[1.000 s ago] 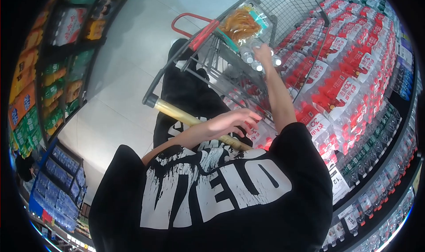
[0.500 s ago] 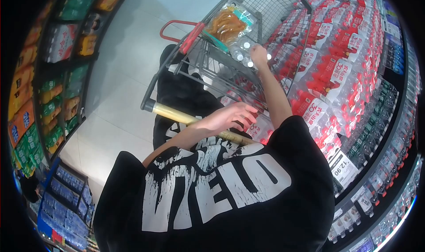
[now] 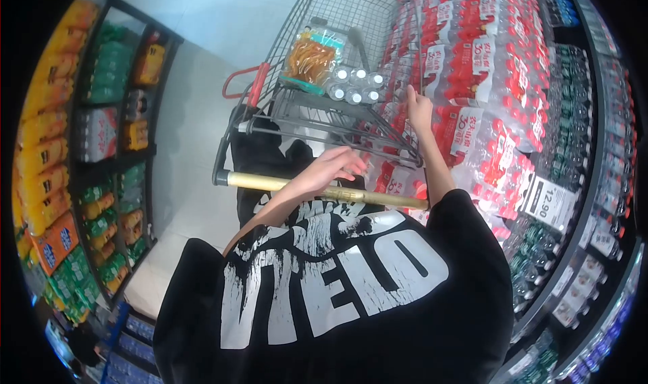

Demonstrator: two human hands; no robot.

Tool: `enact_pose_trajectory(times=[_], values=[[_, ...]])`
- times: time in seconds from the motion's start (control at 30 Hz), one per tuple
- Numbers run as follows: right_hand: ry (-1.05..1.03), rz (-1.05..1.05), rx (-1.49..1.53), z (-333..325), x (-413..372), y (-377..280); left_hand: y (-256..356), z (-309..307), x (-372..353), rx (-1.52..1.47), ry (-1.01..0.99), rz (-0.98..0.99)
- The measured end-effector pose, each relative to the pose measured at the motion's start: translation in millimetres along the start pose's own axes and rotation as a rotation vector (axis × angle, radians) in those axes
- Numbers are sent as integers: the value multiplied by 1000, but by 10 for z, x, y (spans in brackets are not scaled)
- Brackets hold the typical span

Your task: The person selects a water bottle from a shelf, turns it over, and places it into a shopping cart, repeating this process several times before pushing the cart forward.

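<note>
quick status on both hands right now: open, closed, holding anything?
Left hand: open, empty, fingers out just over the cart handle.
Right hand: against the cart's right rim; whether it grips cannot be told.

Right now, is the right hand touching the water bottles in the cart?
Apart. The head view shows the right hand by the side rim of the cart, with wire mesh showing between it and the water bottles.
</note>
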State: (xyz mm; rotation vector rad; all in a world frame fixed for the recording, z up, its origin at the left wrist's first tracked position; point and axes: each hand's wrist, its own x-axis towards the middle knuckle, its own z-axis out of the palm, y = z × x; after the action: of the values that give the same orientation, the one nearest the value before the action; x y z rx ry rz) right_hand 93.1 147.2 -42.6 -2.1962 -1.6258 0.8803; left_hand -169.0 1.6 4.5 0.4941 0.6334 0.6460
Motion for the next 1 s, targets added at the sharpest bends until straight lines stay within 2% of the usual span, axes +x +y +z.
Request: enact_pose_trajectory(times=[0.03, 0.07, 0.13, 0.2, 0.27, 0.3, 0.33, 0.4, 0.47, 0.5, 0.57, 0.6, 0.63, 0.67, 0.7, 0.73, 0.8, 0.83, 0.87, 0.9, 0.93, 1.0], values=[[68, -125, 46, -34, -81, 47, -24, -10, 13, 31, 1, 10], [94, -110, 65, -58, -163, 97, -48, -28, 30, 59, -17, -5], [237, -219, 225, -103, -398, 94, -27, -13, 31, 68, -38, -20], [323, -196, 328, -207, -613, 104, 16, 1, 18, 134, -79, -59], [275, 9, 339, -366, -827, 186, -8, -42, 32, 227, -134, -23], [372, 6, 493, -395, -969, 136, -51, -86, 51, 285, -145, 11], [429, 10, 505, -414, -1073, 116, -56, -31, 49, 310, -91, 42], [457, -209, 850, -465, -1294, 61, 6, 79, -23, 353, -68, 139], [501, -161, 812, -640, -1576, 42, 70, 174, -59, 412, -56, 168], [494, -89, 936, -715, -1718, 76, 65, 132, -38, 460, -97, 132], [546, 92, 767, -873, -2043, 116, 2, 40, 9, 419, -215, 55], [633, 115, 744, -907, -2227, 86, -33, -18, 8, 573, -244, 85], [722, 77, 647, -898, -2382, 173, -46, -4, -9, 651, -223, 122], [833, 82, 723, -862, -2507, 299, -44, 37, -30, 752, -127, 96], [832, 137, 675, -1012, -2826, 124, -78, -2, 11, 696, -160, 118], [813, 88, 613, -1020, -2983, 299, -91, -66, 43, 648, -192, 154], [1066, -173, 590, -1004, -3171, 491, -77, -15, 60, 615, -176, 194], [1110, -164, 559, -1105, -3394, 406, -34, 86, -8, 630, -138, 208], [1148, -85, 660, -1181, -3667, 314, -67, 118, -27, 626, -186, 202], [1183, -9, 771, -1260, -3933, 206, -82, 125, -46, 600, -152, 267], [1071, 190, 707, -1375, -4284, 245, -83, 136, -31, 571, -114, 337], [1051, 368, 536, -1475, -4715, 413, -90, 155, -14, 588, -180, 282]])
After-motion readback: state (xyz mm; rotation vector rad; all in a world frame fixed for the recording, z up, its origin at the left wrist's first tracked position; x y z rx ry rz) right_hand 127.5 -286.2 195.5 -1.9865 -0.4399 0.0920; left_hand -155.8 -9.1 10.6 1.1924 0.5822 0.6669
